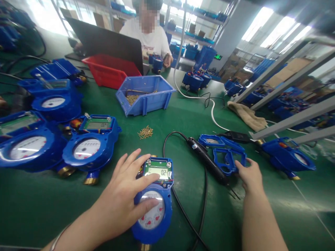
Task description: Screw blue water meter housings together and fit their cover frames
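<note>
My left hand (128, 190) lies with spread fingers over a blue water meter (166, 205), the index finger and thumb across its lit display and round dial. The circuit board around the display is exposed. At the right, my right hand (250, 174) pinches the near edge of a blue plastic cover frame (222, 161); part of the grip is hidden. Another blue cover (212, 140) lies just behind that frame. Beside them rests a black electric screwdriver (208, 160), its bit pointing toward my right wrist. A small pile of brass screws (145, 132) sits beyond my left hand.
Several blue meters (90, 146) crowd the left side, and another meter (288, 157) lies at the right. A blue bin (149, 103) with screws and a red bin (107, 73) stand behind. Cables cross the green table (125, 223). A person (146, 38) sits opposite, behind a laptop (112, 42).
</note>
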`<state>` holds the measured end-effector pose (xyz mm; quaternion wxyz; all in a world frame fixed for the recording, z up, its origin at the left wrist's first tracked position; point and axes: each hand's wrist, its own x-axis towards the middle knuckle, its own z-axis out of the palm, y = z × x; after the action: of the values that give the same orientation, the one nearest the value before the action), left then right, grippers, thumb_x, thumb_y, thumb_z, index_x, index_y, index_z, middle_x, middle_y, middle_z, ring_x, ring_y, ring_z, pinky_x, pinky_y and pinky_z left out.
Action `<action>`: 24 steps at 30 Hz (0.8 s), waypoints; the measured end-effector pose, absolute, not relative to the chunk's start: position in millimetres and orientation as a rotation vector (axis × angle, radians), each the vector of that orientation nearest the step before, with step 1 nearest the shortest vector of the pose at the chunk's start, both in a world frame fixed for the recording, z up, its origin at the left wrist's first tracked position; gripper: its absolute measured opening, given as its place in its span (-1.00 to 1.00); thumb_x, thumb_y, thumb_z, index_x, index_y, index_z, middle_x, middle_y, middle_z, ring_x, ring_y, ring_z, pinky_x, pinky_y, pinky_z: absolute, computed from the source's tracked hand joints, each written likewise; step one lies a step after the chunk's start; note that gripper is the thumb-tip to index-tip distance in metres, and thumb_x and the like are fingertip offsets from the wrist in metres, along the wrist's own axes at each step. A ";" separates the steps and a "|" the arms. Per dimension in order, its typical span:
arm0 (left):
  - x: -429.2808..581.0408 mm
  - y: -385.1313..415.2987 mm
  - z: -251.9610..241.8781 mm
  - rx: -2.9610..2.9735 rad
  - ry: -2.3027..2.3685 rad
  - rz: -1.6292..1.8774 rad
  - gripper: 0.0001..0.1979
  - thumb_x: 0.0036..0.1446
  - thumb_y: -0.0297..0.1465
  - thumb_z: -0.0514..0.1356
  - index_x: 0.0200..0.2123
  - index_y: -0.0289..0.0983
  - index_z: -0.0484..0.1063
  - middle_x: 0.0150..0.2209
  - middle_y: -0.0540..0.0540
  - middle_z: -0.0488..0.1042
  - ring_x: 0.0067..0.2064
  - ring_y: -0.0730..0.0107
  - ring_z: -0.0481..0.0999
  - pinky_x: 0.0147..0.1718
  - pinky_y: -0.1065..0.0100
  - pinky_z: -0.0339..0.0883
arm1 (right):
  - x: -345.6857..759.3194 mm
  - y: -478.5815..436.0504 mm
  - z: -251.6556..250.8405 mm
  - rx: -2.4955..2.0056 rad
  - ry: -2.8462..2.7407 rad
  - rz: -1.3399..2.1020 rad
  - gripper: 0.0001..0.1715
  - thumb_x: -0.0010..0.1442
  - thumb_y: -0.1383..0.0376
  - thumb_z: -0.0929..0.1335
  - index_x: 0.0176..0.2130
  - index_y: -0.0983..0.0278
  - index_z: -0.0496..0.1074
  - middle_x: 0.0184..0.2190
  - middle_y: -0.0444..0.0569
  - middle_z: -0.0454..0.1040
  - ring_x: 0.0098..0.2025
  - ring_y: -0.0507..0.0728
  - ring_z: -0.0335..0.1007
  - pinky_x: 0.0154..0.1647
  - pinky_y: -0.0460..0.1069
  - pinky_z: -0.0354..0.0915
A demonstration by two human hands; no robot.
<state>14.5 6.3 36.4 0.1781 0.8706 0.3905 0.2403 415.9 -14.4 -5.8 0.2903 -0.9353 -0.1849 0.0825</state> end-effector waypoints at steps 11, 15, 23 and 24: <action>15.1 5.0 27.7 2.386 1.103 0.678 -0.79 0.10 -0.27 0.12 -0.18 -0.06 0.45 0.21 -0.08 0.13 0.25 -0.07 0.01 0.06 -0.17 0.16 | 410.2 -29.2 3.3 -2.394 -0.605 -0.250 -0.68 0.11 0.41 0.33 -0.09 0.36 0.38 -0.13 0.06 0.41 0.00 0.22 0.28 0.05 0.21 0.17; 8.8 4.9 18.5 2.455 1.087 0.733 -0.74 0.10 -0.29 0.12 -0.10 -0.06 0.36 0.22 -0.06 0.08 0.24 -0.04 0.06 0.02 -0.14 0.23 | 406.3 -37.0 12.0 -2.224 -0.673 -0.482 -0.58 0.01 0.48 0.24 -0.10 0.46 0.42 -0.17 0.22 0.41 0.02 0.32 0.25 0.08 0.21 0.11; 19.8 -1.6 41.0 2.410 1.112 1.074 -0.65 0.11 -0.34 0.12 -0.01 -0.18 0.24 0.11 -0.13 0.25 0.18 0.06 0.19 0.13 0.05 0.14 | 318.4 -65.9 48.8 -1.880 -0.789 -0.207 -0.65 0.12 0.23 0.28 -0.10 0.33 0.37 -0.53 -0.09 0.38 -0.54 0.06 0.36 -0.47 -0.01 0.36; 26.7 -3.3 48.2 2.430 1.092 1.108 -0.63 0.11 -0.35 0.12 0.01 -0.19 0.23 0.09 -0.14 0.28 0.14 0.10 0.25 0.12 0.09 0.17 | 301.0 -69.9 52.2 -1.839 -0.823 -0.121 -0.68 0.11 0.22 0.30 -0.14 0.31 0.38 -0.55 -0.12 0.37 -0.56 0.04 0.35 -0.52 -0.05 0.35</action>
<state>26.7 -3.3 48.2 0.1279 0.8352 0.3754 0.3809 301.0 -69.9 52.2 0.5324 -0.7712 -0.3452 -0.0505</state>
